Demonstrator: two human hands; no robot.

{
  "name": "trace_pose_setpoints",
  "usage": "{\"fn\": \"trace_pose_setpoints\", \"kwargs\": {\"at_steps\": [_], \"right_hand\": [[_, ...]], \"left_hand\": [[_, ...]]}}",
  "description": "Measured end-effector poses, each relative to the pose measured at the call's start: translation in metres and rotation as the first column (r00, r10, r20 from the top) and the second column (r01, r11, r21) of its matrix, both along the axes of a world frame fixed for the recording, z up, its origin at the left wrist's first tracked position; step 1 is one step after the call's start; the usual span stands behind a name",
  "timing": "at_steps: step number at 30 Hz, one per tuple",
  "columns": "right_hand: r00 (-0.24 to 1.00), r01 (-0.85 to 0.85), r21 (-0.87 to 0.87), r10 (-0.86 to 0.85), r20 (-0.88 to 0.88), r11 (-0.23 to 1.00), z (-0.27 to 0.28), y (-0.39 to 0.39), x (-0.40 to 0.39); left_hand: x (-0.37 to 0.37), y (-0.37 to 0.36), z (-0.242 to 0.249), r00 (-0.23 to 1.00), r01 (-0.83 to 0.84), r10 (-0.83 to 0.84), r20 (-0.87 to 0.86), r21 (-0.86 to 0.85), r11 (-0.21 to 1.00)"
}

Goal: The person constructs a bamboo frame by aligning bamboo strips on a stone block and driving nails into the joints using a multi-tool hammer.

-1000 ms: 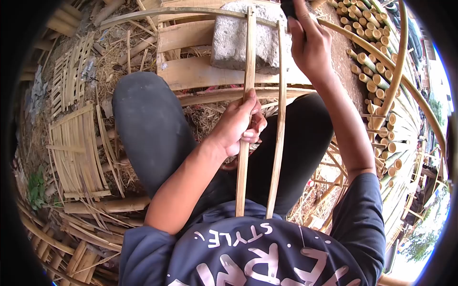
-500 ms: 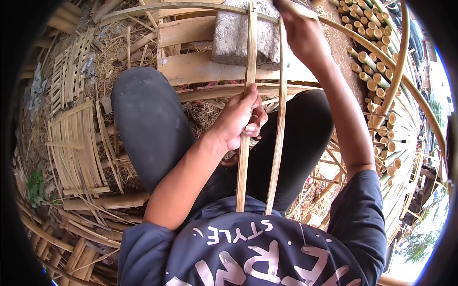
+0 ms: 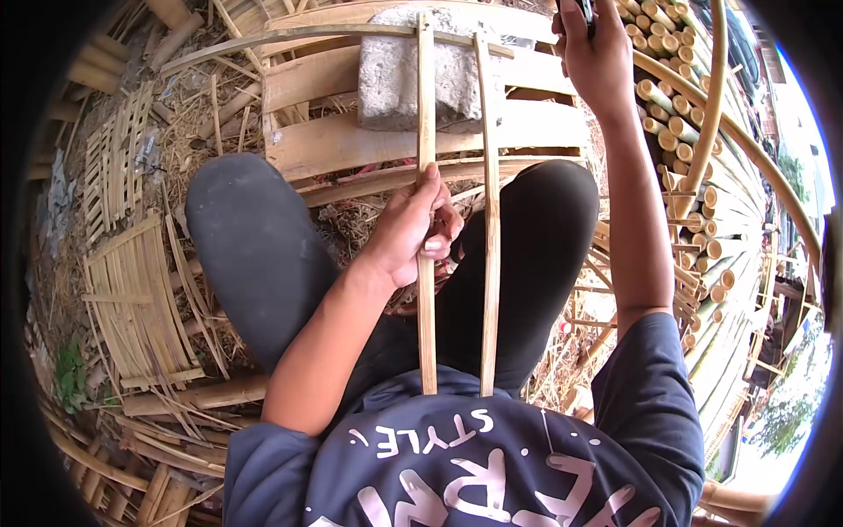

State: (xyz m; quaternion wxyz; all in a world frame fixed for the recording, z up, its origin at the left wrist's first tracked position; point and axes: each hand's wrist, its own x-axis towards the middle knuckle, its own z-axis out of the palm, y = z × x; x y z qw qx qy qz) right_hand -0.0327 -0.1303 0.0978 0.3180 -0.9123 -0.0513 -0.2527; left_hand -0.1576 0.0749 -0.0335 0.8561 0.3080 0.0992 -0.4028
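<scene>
My left hand (image 3: 411,230) is closed around a long bamboo strip (image 3: 426,114) that runs from my shirt up to a concrete block (image 3: 386,83). Beside it, to the right, lies a second bamboo strip (image 3: 492,263), roughly parallel. A thin curved bamboo strip (image 3: 299,37) crosses both near their far ends, over the block. Up at the top right, my right hand (image 3: 601,66) is raised off the strips, its fingers wrapped round a dark object (image 3: 577,9) cut off by the frame's edge; its kind does not show.
Under the block is a platform of wide bamboo slats (image 3: 342,140). Stacked bamboo poles (image 3: 672,132) stand at the right, with a curved pole (image 3: 764,167) in front. Woven bamboo panels (image 3: 140,307) lie on the straw-littered ground at left. My knees (image 3: 250,202) flank the strips.
My right hand has moved right, away from where the second strip meets the crosspiece, exposing that crossing. My left hand still grips its strip. The whole view has shifted slightly.
</scene>
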Motion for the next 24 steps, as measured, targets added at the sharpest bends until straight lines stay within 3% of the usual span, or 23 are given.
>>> {"fn": "trace_pose_setpoints", "kwargs": {"at_steps": [1,2,5,7,9,13,18,21,22,23,24], "right_hand": [[0.999,0.004,0.106,0.000,-0.036,0.994,0.003,-0.010,0.007],[0.984,0.128,0.088,-0.115,-0.135,0.988,0.005,-0.020,0.013],[0.994,0.094,0.333,-0.071,-0.080,0.938,-0.035,-0.078,0.047],[0.968,0.138,0.457,-0.021,-0.250,0.879,-0.047,-0.097,0.062],[0.934,0.283,0.389,-0.160,-0.320,0.877,-0.058,-0.097,0.065],[0.942,0.192,0.692,0.066,-0.328,0.696,-0.074,-0.094,0.058],[0.915,0.133,0.528,0.101,-0.391,0.838,-0.072,-0.075,0.040],[0.918,-0.020,0.121,0.066,-0.392,0.992,-0.052,-0.045,0.019],[0.911,-0.102,-0.010,0.090,-0.403,0.995,-0.047,-0.040,0.017],[0.949,-0.161,-0.156,0.109,-0.297,0.975,-0.055,-0.039,0.021],[0.949,-0.190,-0.096,0.158,-0.272,0.977,-0.055,-0.028,0.018]], "left_hand": [[0.000,0.001,0.001,1.000,-0.003,0.003,0.004,0.011,1.000],[0.000,0.001,0.002,1.000,-0.007,0.007,0.007,0.025,1.000],[0.001,0.000,0.002,1.000,0.002,-0.002,-0.008,0.022,1.000],[0.000,-0.001,0.003,1.000,0.002,-0.002,-0.009,0.029,1.000],[0.000,0.000,0.002,1.000,0.002,-0.002,0.010,0.025,1.000],[0.000,-0.001,0.004,1.000,-0.013,0.013,-0.004,0.005,1.000],[0.000,0.000,0.002,1.000,0.001,-0.001,0.013,-0.030,1.000],[0.000,-0.001,0.002,1.000,-0.001,0.001,0.006,-0.034,0.999],[0.000,-0.001,0.003,1.000,-0.001,0.001,-0.006,-0.035,0.999],[0.000,-0.001,0.003,1.000,-0.001,0.000,-0.016,-0.036,0.999],[0.000,-0.001,0.003,1.000,0.000,-0.001,-0.015,-0.035,0.999]]}}
